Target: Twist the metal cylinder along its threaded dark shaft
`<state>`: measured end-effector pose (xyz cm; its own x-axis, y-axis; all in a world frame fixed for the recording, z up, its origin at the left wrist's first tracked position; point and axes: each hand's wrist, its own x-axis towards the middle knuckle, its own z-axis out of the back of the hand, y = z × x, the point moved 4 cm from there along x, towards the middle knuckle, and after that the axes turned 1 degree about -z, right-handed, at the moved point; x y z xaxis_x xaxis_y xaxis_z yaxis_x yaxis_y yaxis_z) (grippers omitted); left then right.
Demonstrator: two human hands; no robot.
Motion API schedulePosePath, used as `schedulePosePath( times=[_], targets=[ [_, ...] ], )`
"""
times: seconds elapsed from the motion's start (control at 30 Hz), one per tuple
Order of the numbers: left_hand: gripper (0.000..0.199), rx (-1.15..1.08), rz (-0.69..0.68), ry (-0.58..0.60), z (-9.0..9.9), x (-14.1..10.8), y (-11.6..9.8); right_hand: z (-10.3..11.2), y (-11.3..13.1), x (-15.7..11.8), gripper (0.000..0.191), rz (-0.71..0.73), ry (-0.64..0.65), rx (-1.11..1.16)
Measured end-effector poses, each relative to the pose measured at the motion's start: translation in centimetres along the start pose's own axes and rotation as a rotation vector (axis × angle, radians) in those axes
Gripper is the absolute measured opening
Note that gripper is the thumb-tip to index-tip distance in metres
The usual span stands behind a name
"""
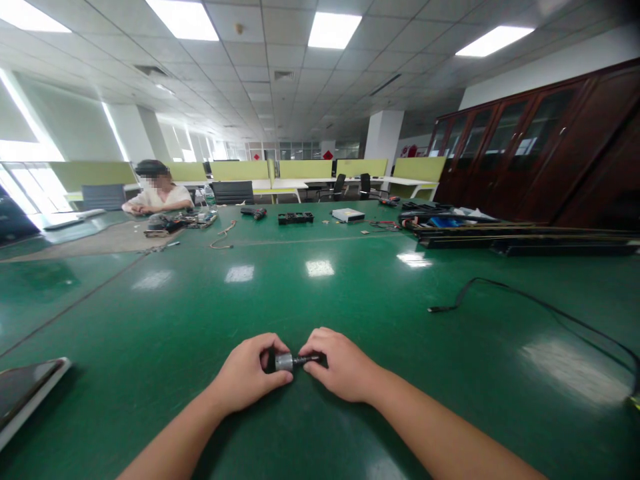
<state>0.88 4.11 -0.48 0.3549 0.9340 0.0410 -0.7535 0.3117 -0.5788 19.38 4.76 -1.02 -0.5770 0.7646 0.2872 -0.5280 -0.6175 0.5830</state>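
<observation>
A small silver cylinder [284, 362] with a dark, ridged shaft [302, 360] lies level between my hands; it looks like a small motor. My left hand [250, 373] grips the cylinder between thumb and fingers, and its back end is partly hidden there. From the other side, my right hand [343, 365] pinches the shaft near its tip with thumb and forefinger. Both hands are just above or on the green tabletop [320, 307]; any gap beneath them cannot be made out.
A tablet-like device [30, 393] lies at the left edge. To the right runs a black cable [520, 291] with a plug. Farther back are a power drill [254, 213], a black frame [295, 219], a white box [347, 215] and dark rails [525, 239]. Another person [157, 190] sits at far left.
</observation>
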Motion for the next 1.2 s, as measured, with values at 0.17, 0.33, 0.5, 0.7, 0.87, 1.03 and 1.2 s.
schedulePosePath(
  times=[0.17,0.33,0.5,0.7,0.87,1.03,1.2],
  targets=[
    [0.026,0.013,-0.011,-0.008,-0.14,0.07,0.22,0.14,0.15,0.01,0.016,0.006,0.017,-0.013],
    [0.028,0.019,-0.039,-0.005,-0.13,0.03,0.08,0.16,0.54,0.16,0.015,0.028,0.025,-0.025],
    [0.026,0.029,-0.066,0.003,0.02,-0.04,-0.43,-0.14,0.78,0.05,0.016,0.075,0.053,-0.045],
    [0.024,0.029,-0.06,0.008,0.09,-0.16,-0.62,-0.16,0.63,0.02,0.014,0.092,0.035,-0.045],
    [0.024,0.032,-0.047,0.014,0.04,-0.03,-0.52,0.04,0.37,0.02,0.012,0.112,0.007,-0.037],
    [0.025,0.03,-0.05,0.012,0.08,-0.01,-0.56,0.1,0.17,-0.13,0.011,0.135,0.008,-0.031],
    [0.026,0.038,-0.043,0.018,0.13,-0.08,-0.47,0.26,0.16,-0.15,0.01,0.137,0.009,-0.05]
  ],
)
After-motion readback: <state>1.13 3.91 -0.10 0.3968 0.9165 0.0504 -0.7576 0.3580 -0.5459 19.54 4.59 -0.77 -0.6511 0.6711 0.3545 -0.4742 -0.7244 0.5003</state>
